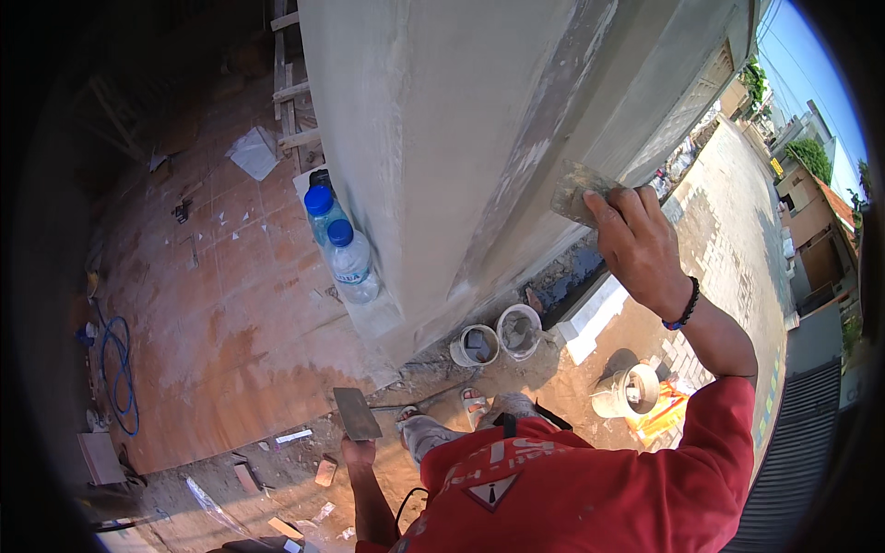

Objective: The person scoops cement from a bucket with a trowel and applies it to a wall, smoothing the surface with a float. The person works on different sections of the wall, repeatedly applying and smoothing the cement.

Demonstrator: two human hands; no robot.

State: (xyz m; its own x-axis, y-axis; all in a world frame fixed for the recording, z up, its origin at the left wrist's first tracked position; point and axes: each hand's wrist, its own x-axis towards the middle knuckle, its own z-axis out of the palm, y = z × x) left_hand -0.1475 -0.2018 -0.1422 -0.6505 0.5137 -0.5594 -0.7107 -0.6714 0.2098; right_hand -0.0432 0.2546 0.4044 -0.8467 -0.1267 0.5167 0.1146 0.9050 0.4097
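My right hand [634,241] is raised at the grey plastered wall corner [442,147], gripping a thin rectangular scraper [576,189] whose plaster-smeared blade is on or very close to the wall surface. Low at the bottom, my left hand [359,451] holds a flat grey metal blade [357,413] by its underside, away from the wall. Whitish streaks run down the corner's narrow recessed band. Two plastic bottles with blue caps [353,263] stand on a narrow ledge against the wall's left face.
Buckets [519,332] sit at the wall's foot, another [609,400] by orange sacks [655,422] to the right. A tiled floor [221,332] with scraps and a blue hose [120,378] lies left, below a wooden ladder [284,92]. A paved lane [724,221] runs along the right.
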